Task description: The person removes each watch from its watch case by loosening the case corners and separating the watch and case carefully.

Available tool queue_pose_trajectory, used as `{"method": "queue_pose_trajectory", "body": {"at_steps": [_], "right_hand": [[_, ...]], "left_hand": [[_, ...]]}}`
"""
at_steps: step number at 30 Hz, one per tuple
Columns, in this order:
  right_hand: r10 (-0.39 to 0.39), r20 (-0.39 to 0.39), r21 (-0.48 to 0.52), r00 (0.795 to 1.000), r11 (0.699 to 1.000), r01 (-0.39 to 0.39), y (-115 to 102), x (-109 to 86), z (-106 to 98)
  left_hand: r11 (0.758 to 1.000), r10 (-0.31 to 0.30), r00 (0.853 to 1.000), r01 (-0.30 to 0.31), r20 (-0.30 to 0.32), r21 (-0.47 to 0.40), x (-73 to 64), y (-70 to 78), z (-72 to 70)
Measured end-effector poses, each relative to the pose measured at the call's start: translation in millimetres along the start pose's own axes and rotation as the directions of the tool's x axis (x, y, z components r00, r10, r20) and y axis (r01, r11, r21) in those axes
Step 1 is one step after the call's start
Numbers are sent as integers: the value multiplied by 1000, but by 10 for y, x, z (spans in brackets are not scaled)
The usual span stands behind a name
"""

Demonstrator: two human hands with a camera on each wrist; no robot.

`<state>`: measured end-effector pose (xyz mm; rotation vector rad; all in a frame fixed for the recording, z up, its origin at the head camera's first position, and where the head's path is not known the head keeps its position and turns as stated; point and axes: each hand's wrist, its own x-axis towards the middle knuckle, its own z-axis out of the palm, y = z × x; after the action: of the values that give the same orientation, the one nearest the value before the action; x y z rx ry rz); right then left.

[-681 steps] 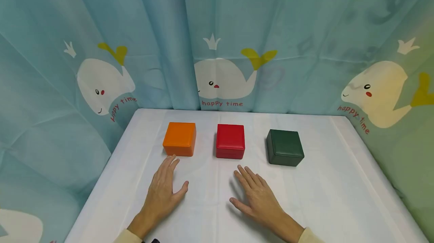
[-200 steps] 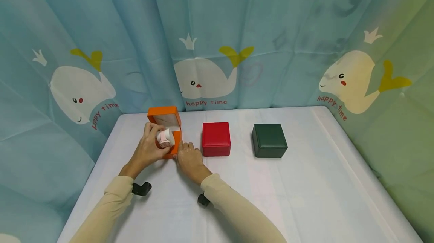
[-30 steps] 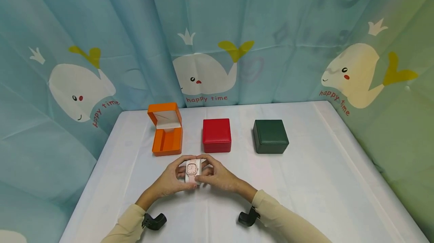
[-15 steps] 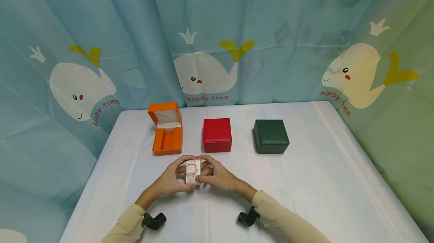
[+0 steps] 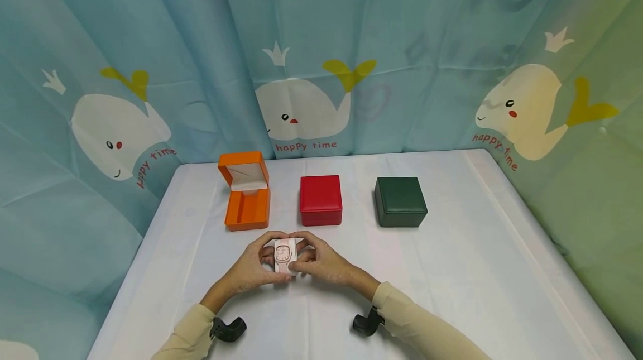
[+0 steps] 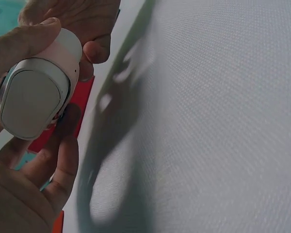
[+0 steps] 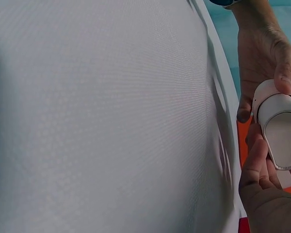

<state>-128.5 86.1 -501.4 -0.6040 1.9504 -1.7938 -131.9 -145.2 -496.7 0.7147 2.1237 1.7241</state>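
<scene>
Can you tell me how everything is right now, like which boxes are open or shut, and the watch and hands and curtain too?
Orange box: open, lid up.
Red box: closed.
Green box: closed.
Watch: wrapped around a white cushion, dial facing up toward the head camera.
Left hand: holding the cushion.
Right hand: holding it too.
Curtain: hanging in folds.

Whale-print curtain (image 5: 201, 42) behind white table (image 5: 482, 270)
</scene>
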Motion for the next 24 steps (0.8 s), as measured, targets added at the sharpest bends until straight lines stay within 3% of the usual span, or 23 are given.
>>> {"method": "queue_pose_trajectory", "body": {"at_steps": [18,24], "right_hand": [[-32,-13,45,999,998,32,30,0,40],[-27,-32,58,999,998,29,15,1,49]], "left_hand": [[999,18,997,-15,-81,34,-47,-32,13],[997,-5,999,2,-37,-75,-44,-22,19]]}}
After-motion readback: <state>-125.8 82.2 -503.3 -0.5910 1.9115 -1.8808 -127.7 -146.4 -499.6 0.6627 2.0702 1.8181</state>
